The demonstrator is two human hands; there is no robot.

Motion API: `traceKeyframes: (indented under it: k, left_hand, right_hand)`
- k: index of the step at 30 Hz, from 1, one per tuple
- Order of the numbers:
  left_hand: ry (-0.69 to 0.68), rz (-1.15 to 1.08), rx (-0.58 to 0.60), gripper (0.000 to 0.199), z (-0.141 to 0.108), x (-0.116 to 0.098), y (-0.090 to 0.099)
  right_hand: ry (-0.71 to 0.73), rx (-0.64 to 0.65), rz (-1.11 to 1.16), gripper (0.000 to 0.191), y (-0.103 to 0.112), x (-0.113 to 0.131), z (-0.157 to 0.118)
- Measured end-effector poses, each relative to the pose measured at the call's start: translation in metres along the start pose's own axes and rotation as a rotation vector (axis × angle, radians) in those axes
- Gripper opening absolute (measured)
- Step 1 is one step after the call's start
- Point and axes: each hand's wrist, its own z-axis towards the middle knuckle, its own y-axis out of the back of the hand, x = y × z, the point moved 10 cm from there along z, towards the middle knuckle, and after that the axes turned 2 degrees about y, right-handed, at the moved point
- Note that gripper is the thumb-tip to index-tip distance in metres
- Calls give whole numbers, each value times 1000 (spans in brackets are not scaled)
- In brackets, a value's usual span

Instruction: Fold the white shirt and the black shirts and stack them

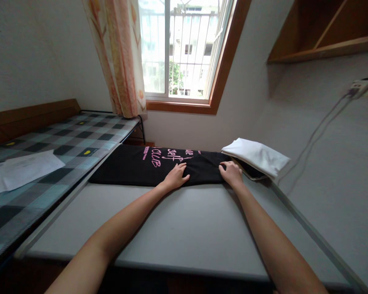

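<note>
Nearest us, two bare forearms reach in over the pale tabletop (184, 228); we see a wide plain stretch of it between and around them. Next, the hands. We have the left hand (175, 177) on the near part of the folded black garment (125, 168), right of its middle, fingers resting on the fabric with the thumb spread apart from the rest. We have the right hand (231, 173) at the garment's right end, fingers bent onto the cloth; we cannot tell if they pinch it.

The garment lies flat as a long strip across the far part of the tabletop, its left end near the left edge. We log pink lettering on it, "self" and "CLUB" legible, other words partial. Just beside its right end, we get a folded white cloth (256, 156) with a dark layer under it, near the tabletop's right edge.

Left of the tabletop, we note a bed with a checkered cover (64, 141), white papers (27, 169) lying on it, wooden headboard (33, 116) at its far left side. To the right, cords (320, 122) hang along the wall from a power socket (357, 86), and we mark a wooden wall shelf (328, 49) higher up. Farthest, we have a patterned curtain (121, 57) at the left of a wood-framed window (184, 53), bars and a building outside.
</note>
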Motion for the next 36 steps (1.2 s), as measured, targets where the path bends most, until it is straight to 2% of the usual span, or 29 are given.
traceKeyframes:
  k: [4,8,14,21,25,29,33,36]
  left_hand:
    - [-26,-3,1,48,0,-2,0]
    - [-118,38,18,40,-2,-9,-3]
    - [-129,83,43,36,-3,-9,-7]
    - [-153,63,15,38,-5,-13,-3]
    - [-107,55,11,39,-3,-9,-3]
    - [-24,74,-4,40,-2,-2,-3]
    - [22,83,-11,41,-2,2,-2]
    - [40,73,-22,42,-3,4,-1]
  right_hand:
    - [-96,-4,-70,37,15,-20,-14]
    - [-33,21,-119,35,14,-5,-15]
    - [79,146,-10,35,-17,40,7]
    - [2,265,175,28,-53,52,47]
    - [15,214,186,38,-59,56,53]
    - [97,151,171,47,-63,65,45]
    - [202,210,144,55,-63,74,36]
    - [229,244,133,52,-51,71,31]
